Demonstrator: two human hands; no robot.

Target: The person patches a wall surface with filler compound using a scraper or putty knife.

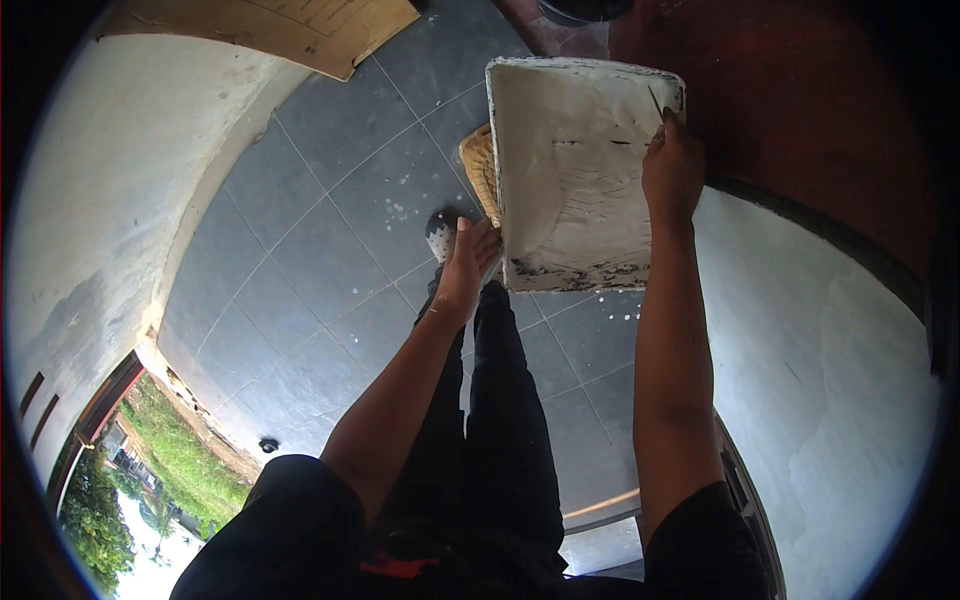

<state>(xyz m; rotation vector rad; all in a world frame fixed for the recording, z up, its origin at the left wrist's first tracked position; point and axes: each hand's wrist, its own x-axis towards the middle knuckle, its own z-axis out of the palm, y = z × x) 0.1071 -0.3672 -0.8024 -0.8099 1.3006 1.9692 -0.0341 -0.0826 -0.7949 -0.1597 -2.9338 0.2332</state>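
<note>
A rectangular tray (580,190), its inside coated with whitish paste, is in front of me at upper centre. My left hand (473,262) rests against the tray's lower left edge, palm turned toward it, fingers partly out of sight at the rim. At the right side of the tray, my right hand (674,170) is closed around a thin stick-like tool (655,100), whose tip lies over the paste near the upper right corner. The lower part of the paste has dark streaks. Behind the tray's left edge shows a yellowish woven thing (481,165).
Grey floor tiles (330,240) with white spots lie below. A cardboard piece (290,30) is at the top left. Pale walls (120,180) stand on both sides. A dark red surface (800,110) is at the upper right, and a dark round container (585,8) at the top.
</note>
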